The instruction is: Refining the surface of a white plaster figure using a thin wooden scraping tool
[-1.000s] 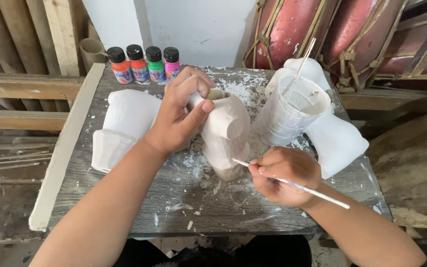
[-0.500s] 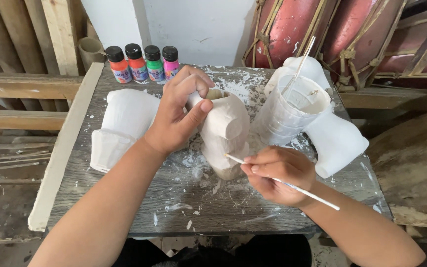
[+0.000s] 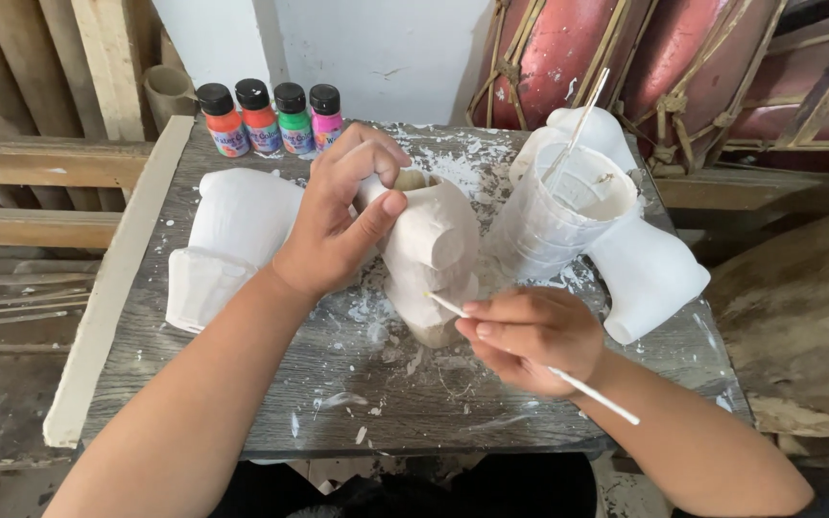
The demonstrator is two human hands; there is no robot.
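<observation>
Two hands work a white plaster figure (image 3: 429,254) on the bench (image 3: 357,384)
Left hand (image 3: 338,225) fingers grasp its rim; right hand (image 3: 530,336) fingers pinch a thin white brush (image 3: 587,391) against it

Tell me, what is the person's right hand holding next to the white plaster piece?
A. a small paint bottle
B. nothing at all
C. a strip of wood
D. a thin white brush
D: the right hand grips a thin white brush whose tip meets the white plaster piece, while the left hand steadies that piece from above on the grey table.
</observation>
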